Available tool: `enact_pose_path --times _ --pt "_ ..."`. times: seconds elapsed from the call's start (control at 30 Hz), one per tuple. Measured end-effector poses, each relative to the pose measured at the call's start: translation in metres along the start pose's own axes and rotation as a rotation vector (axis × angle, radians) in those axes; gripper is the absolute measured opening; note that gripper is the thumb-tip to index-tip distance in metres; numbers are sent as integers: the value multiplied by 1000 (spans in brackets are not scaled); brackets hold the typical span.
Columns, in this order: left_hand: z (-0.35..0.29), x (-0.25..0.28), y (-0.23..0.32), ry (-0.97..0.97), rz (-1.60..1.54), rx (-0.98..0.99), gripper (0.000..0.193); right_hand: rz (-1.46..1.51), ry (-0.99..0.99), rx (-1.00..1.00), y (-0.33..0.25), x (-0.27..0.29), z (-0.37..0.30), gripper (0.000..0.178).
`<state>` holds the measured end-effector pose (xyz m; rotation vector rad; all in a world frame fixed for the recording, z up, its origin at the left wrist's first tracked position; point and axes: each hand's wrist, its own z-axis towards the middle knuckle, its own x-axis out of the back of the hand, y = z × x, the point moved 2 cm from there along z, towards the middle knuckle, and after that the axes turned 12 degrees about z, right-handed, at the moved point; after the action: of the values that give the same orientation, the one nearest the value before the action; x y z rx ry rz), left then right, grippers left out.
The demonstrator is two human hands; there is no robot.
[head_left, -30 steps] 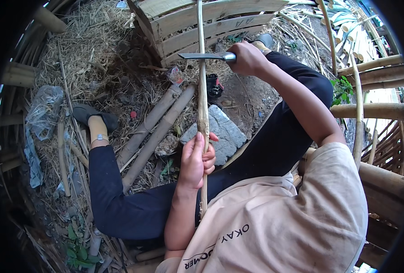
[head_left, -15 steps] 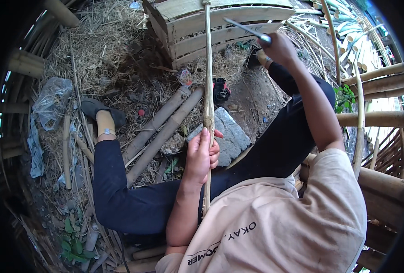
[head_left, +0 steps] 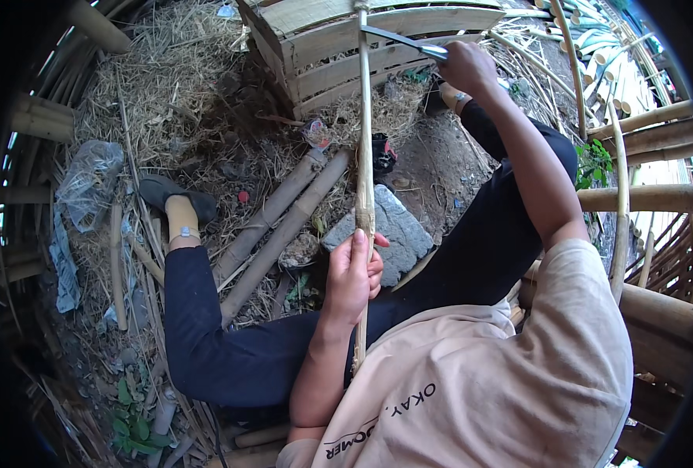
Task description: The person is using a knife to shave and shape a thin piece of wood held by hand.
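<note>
The person sat on the straw-strewn ground, the left hand [head_left: 352, 273] closed around a thin bamboo stick [head_left: 364, 156] held upright between the knees. The right hand [head_left: 465, 66] gripped a knife [head_left: 405, 41], its blade laid against the stick near the top. A slatted bamboo crate [head_left: 346, 47] stood behind, two thick bamboo poles [head_left: 284, 218] and a grey stone [head_left: 397, 230] lay beside the stick.

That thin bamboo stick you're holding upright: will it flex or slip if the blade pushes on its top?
The bamboo stick is long and thin, so it probably bends a little under side pressure. The left hand grips it low, far from the knife in the right hand, so the top may whip. Its skin looks smooth, possibly slippery.
</note>
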<state>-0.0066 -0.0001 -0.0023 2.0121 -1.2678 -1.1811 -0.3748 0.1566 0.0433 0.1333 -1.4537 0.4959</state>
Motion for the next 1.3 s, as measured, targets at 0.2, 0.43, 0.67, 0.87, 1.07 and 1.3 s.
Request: enact_pose_path --times 0.2,0.43,0.67,0.87,1.07,1.3 --pt "3 4 3 -13 -44 22 42 349 -235 93 -31 -5 -38 30" --pt "-1 -4 2 42 92 2 42 236 -193 135 -53 -29 -37 26" --pt "0 -3 2 -3 34 19 41 187 -76 -47 3 -15 -1 28" --pt "3 2 3 -19 24 9 40 346 -221 133 -56 -18 -45 31" --pt "4 7 2 -19 49 -8 37 452 -311 224 -59 -36 -41 31" --pt "15 14 -16 207 129 -144 30 484 -380 175 -76 -48 -47 31"
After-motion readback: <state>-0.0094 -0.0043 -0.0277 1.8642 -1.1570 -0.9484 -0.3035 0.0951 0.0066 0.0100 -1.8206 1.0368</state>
